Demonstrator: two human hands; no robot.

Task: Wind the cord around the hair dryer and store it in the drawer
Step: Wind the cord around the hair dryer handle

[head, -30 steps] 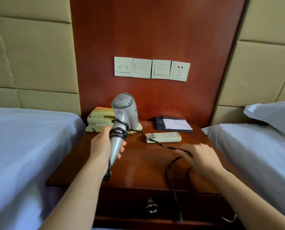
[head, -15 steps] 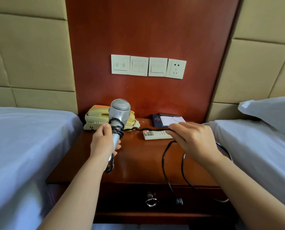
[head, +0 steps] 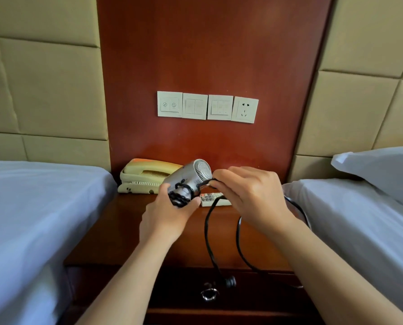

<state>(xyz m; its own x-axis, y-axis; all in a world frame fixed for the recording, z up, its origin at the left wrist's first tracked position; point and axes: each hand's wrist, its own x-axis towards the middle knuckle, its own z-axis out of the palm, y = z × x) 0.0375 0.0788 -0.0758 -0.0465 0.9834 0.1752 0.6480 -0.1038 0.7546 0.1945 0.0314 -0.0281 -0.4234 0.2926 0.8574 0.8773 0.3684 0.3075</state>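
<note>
Left hand (head: 165, 219): extended forward above the bench (head: 116, 231), with fingers and thumb curled round the handle of the hair dryer (head: 191, 177). The hair dryer is held clear of the bench top and tilted, its rear grille facing up and to the right. Several turns of the black cord (head: 206, 233) are wound about the handle at the left fingertips.

Right hand (head: 254, 198): raised just to the right of the dryer body, back of the hand toward the camera, fingers bent and pinching the cord close to the grille. Below this hand the cord hangs in loops in front of the bench. The plug (head: 231, 282) hangs before the closed drawer (head: 172, 289); whether the two touch cannot be told.

Obstructed items:
- The handle is mostly covered by the left hand and the windings.
- The dryer nozzle is out of sight.
- One cord loop passes behind the right wrist.
- The remote (head: 224, 202) is partly hidden by the right hand.
- The telephone (head: 146, 177) is partly hidden by the dryer.
</note>
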